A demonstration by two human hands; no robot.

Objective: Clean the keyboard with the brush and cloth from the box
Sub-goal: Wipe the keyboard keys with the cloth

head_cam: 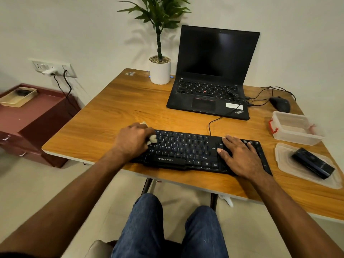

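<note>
Keyboard, black, lies along the near edge of the wooden table in the head view. Left hand curls its grip round a small whitish cloth, pressing it onto the keys at the keyboard's left end. Right hand rests flat, fingers straight, on the right end, holding nothing. To the right, a clear plastic box with a red latch stands open; its lid lies nearer, carrying a dark oblong object, too unclear to name. Behind sit a laptop, mouse and potted plant.
</note>
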